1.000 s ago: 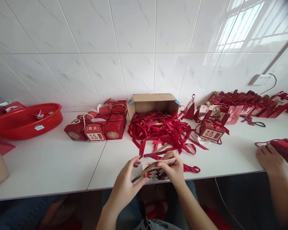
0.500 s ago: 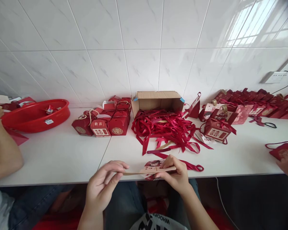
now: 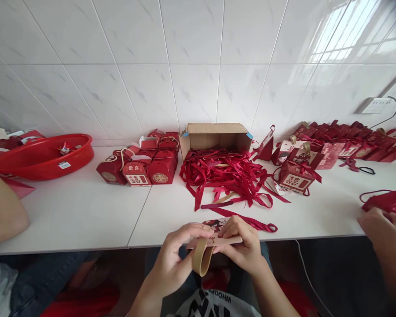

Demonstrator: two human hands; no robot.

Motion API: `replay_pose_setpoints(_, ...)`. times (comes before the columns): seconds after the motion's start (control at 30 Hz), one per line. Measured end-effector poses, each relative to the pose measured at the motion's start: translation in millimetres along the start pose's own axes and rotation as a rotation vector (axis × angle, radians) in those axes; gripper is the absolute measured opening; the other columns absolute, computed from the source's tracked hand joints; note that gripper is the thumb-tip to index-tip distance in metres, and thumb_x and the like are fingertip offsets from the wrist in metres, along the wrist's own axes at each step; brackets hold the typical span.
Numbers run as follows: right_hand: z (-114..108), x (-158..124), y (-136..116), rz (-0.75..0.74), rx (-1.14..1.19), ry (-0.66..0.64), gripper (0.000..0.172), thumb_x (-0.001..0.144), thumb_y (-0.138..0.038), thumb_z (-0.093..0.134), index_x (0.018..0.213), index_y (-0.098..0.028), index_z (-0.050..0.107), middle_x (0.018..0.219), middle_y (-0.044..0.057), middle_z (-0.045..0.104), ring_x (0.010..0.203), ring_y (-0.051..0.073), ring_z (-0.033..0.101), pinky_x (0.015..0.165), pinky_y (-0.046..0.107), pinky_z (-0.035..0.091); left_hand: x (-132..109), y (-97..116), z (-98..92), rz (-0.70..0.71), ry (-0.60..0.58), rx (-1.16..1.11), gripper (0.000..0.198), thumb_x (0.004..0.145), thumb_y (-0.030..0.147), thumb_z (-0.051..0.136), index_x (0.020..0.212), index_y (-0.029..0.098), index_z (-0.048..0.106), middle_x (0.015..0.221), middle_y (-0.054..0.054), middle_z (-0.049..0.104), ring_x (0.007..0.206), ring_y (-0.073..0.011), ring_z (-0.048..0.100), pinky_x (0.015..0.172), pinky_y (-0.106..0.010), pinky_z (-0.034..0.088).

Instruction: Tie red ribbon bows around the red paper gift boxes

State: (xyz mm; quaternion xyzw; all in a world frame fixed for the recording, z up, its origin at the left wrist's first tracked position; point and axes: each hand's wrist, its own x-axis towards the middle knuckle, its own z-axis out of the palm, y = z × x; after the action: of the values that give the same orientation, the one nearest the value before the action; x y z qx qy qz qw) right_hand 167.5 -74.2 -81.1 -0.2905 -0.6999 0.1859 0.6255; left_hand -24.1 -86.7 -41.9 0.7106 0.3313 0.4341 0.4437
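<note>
1. Table (image 3: pixel 86 211) white, seam running to front edge; white tiled wall (image 3: pixel 198 94) behind, socket (image 3: pixel 375 105) far R
2. Cardbd box (image 3: pixel 218 128) open toward me, red ribbon pile (image 3: pixel 222 171) spilling out, so pile lies btwn me & box; maroon strip (image 3: pixel 217 205) just this side of pile
3. Red gift boxes (image 3: pixel 140 169) L of that, red basin (image 3: pixel 36 164) further L, nr another person's arm (image 3: pixel 8 211)
4. Row of red boxes (image 3: pixel 348 137) along wall on R; co-worker's hand (image 3: pixel 383 231) at dark-red box (image 3: pixel 391 201) far R
5. Printed card (image 3: pixel 226 241) w/ tan strap (image 3: pixel 199 260) bent in loop, at table's front edge, btwn my hands
6. My L hand (image 3: pixel 180 251): fingers closed on card's L part, thumb by strap; my R hand (image 3: pixel 242 244): thumb & fingers pinched on card's R part
</note>
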Motion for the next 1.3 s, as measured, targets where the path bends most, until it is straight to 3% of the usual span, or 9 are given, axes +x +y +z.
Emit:
replay_pose_setpoints(0.1, 2, -1, 0, 0.014, -0.001, 0.002, 0.032, 0.074, -0.040, 0.076, 0.071, -0.020, 0.051, 0.065, 0.001, 0.062, 0.058, 0.013, 0.056, 0.053, 0.027, 0.045, -2, -4, 7.7, 0.006, 0.045, -0.031, 0.017, 0.085, 0.020, 0.064, 0.098, 0.026, 0.073, 0.116, -0.009, 0.063, 0.109, -0.0238, 0.061, 0.082, -0.029, 0.056)
replay_pose_setpoints(0.27, 4, -2, -1, 0.007, -0.016, 0.014, 0.032, 0.075, -0.041, 0.075, 0.070, -0.020, 0.051, 0.064, 0.001, 0.062, 0.057, 0.013, 0.055, 0.053, 0.027, 0.044, -5, -9, 15.4, -0.042, 0.122, -0.085, 0.018, 0.087, 0.020, 0.062, 0.099, 0.026, 0.073, 0.098, -0.006, 0.069, 0.097, -0.0192, 0.065, 0.083, -0.026, 0.054)
replay_pose_setpoints(0.67, 7, -5, 0, 0.055, 0.045, 0.010, 0.031, 0.073, -0.036, 0.078, 0.073, -0.020, 0.051, 0.066, 0.000, 0.061, 0.059, 0.013, 0.055, 0.056, 0.027, 0.045, -5, -10, 18.4, -0.149, 0.158, -0.142, 0.017, 0.088, 0.028, 0.061, 0.096, 0.022, 0.074, 0.101, -0.008, 0.071, 0.101, -0.0231, 0.066, 0.077, -0.024, 0.055)
replay_pose_setpoints(0.77, 7, -6, 1, 0.072, 0.055, 0.005, 0.031, 0.073, -0.035, 0.078, 0.073, -0.020, 0.051, 0.066, 0.000, 0.061, 0.059, 0.013, 0.054, 0.056, 0.026, 0.044, -4, -10, 18.0, -0.119, 0.147, -0.113, 0.016, 0.089, 0.026, 0.060, 0.095, 0.021, 0.074, 0.099, -0.007, 0.071, 0.100, -0.0222, 0.065, 0.076, -0.024, 0.055)
replay_pose_setpoints(0.93, 8, -7, 0, 0.085, 0.089, 0.035, 0.031, 0.073, -0.035, 0.078, 0.072, -0.020, 0.051, 0.065, 0.000, 0.060, 0.058, 0.013, 0.054, 0.054, 0.026, 0.044, -7, -12, 15.5, 0.060, 0.083, -0.002, 0.018, 0.088, 0.017, 0.059, 0.101, 0.023, 0.070, 0.096, -0.005, 0.071, 0.094, -0.0182, 0.066, 0.082, -0.025, 0.053)
replay_pose_setpoints(1.1, 7, -6, -1, 0.077, 0.093, 0.058, 0.031, 0.072, -0.036, 0.079, 0.071, -0.020, 0.052, 0.066, 0.001, 0.061, 0.057, 0.013, 0.055, 0.053, 0.026, 0.045, -11, -12, 12.8, 0.041, 0.032, -0.023, 0.019, 0.089, 0.016, 0.056, 0.106, 0.023, 0.061, 0.104, -0.005, 0.066, 0.100, -0.0187, 0.063, 0.086, -0.028, 0.052)
replay_pose_setpoints(1.3, 7, -5, -3, 0.020, 0.064, 0.079, 0.030, 0.071, -0.037, 0.079, 0.073, -0.019, 0.055, 0.067, 0.001, 0.063, 0.059, 0.014, 0.057, 0.056, 0.028, 0.047, -6, -13, 8.8, 0.127, -0.028, -0.015, 0.012, 0.089, 0.019, 0.057, 0.099, 0.022, 0.062, 0.100, -0.007, 0.067, 0.106, -0.0220, 0.058, 0.093, -0.035, 0.048)
